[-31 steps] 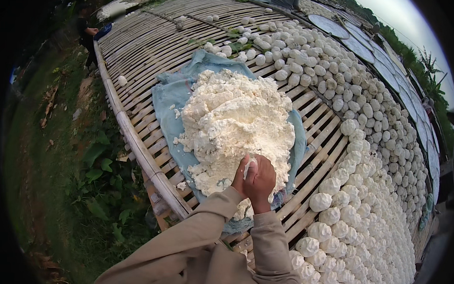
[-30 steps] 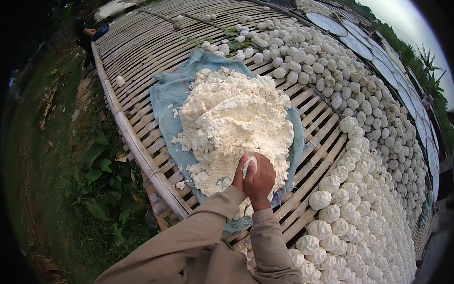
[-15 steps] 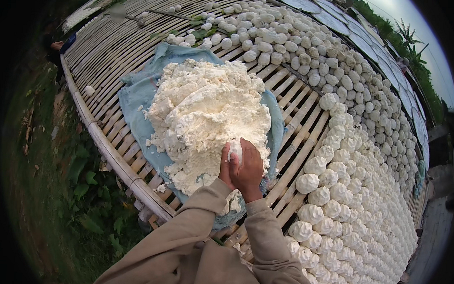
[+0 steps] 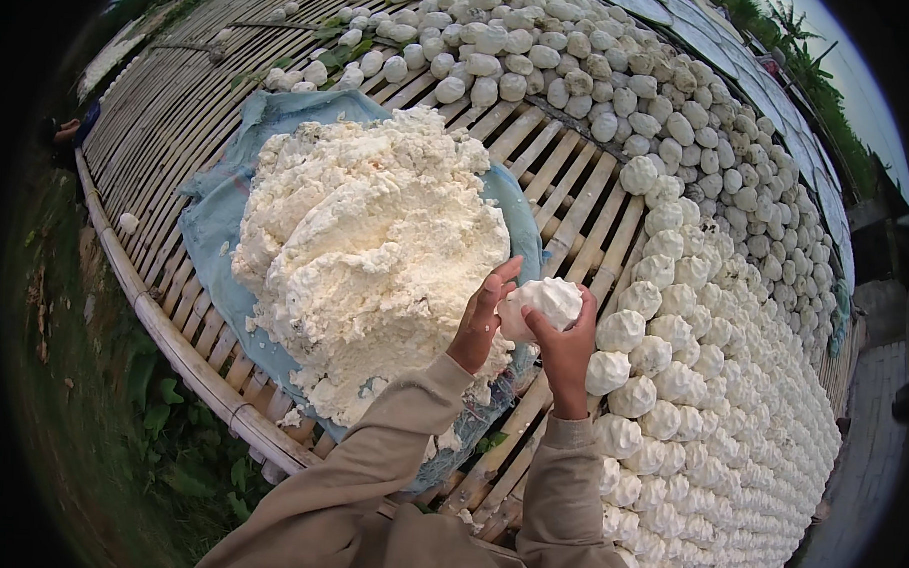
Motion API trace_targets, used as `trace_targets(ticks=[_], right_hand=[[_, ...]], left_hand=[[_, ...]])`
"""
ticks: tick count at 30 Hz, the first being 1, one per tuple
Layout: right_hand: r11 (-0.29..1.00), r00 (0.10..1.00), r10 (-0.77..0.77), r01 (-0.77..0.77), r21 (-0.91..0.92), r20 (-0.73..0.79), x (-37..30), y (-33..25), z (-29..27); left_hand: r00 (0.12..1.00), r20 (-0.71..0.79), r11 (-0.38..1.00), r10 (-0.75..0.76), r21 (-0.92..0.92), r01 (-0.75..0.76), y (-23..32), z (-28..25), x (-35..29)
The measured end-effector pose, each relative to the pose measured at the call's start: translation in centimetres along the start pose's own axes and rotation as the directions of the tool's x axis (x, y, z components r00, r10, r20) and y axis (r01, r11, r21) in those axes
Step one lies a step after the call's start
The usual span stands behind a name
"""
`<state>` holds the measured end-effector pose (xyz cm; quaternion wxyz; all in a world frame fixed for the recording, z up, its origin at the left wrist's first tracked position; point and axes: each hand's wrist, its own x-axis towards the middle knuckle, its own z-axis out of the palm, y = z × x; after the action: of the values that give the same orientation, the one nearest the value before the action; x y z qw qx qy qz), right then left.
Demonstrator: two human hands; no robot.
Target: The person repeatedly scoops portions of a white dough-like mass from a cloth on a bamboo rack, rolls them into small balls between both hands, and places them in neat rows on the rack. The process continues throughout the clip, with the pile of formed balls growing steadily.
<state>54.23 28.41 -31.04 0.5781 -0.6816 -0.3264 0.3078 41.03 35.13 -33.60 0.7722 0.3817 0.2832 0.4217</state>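
My right hand [image 4: 569, 356] grips a white, ridged lump of dough-like paste [image 4: 552, 301], thumb on the near side and fingers round the right. On the lump's left side is my left hand [image 4: 480, 320], its fingers apart and stretched upward; whether it still touches the lump I cannot tell. Left of both hands, a big crumbly mound of the same cream-white paste [image 4: 366, 251] rests on a light blue cloth [image 4: 216, 221]. To the right, many similar squeezed lumps [image 4: 686, 392] stand packed in rows.
A slatted bamboo platform [image 4: 562, 213] carries everything, edged on the left by a bamboo pole [image 4: 163, 324]. Greyer, smoother lumps [image 4: 670, 141] cover its far right part. Green plants [image 4: 163, 464] grow below the left edge. Another person's arm [image 4: 67, 130] shows at far left.
My hands were pressed together round the lump over the mound's near edge. Now they are parted and further right, with the lump in my right hand. The view has shifted too.
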Motion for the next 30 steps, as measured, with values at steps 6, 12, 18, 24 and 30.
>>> trace_targets(ticks=[6, 12, 18, 24, 30], right_hand=[[0.982, 0.928, -0.186, 0.184, -0.035, -0.323, 16.5, 2.1, -6.8], [0.754, 0.790, -0.448, 0.083, -0.651, -0.419, 36.2, 8.3, -13.7], [0.522, 0.879, -0.240, -0.241, -0.818, -0.412, 40.6, 7.9, -11.8], [0.926, 0.824, -0.232, 0.349, -0.141, 0.517, 22.3, 5.6, 5.9], [0.799, 0.826, 0.075, 0.286, -0.529, 0.559, 15.6, 5.0, 15.6]], left_hand=[[0.867, 0.114, 0.425, 0.486, 0.836, -0.348, 1.5, -3.5, 1.6], [0.912, 0.057, 0.290, 0.406, 0.939, -0.188, -0.6, -9.0, 0.2], [0.917, 0.032, 0.289, 0.397, 0.944, -0.158, -1.4, -8.9, 0.0], [0.823, 0.199, 0.001, 0.532, 0.972, -0.236, 1.4, -8.2, 2.1], [0.904, 0.091, 0.033, 0.417, 0.993, -0.115, 3.5, -9.1, 8.0]])
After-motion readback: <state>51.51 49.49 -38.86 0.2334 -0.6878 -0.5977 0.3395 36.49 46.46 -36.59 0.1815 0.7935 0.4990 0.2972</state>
